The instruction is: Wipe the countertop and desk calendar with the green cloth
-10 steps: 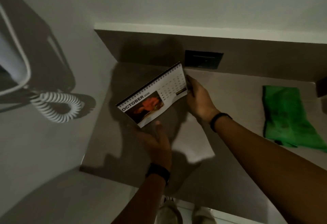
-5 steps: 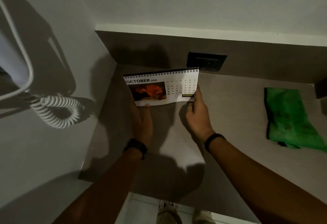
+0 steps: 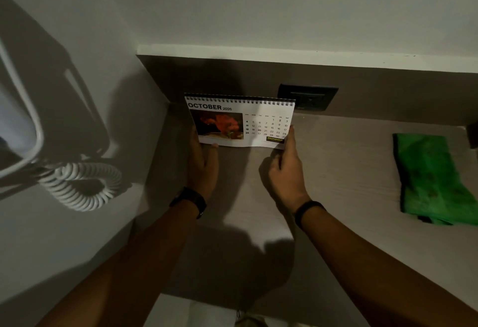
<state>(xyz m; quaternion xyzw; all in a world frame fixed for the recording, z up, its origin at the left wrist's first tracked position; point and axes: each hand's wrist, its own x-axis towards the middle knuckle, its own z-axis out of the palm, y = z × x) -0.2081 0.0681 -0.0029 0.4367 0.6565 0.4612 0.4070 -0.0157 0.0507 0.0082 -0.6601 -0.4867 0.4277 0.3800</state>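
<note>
Countertop (image 3: 336, 171) mostly bare. Desk calendar (image 3: 240, 122), tilted second ago, now upright near back corner. I read: being set back down. Left hand (image 3: 204, 166) and right hand (image 3: 287, 171) pinch bottom corners. Green cloth (image 3: 434, 179) lies well right, untouched.

You've turned the desk calendar (image 3: 240, 122) from its tilted, mid-air angle to level and upright facing you, carried it back toward the corner of the countertop (image 3: 349, 171), and your left hand (image 3: 203, 169) has shifted from below it to its left edge.
</note>
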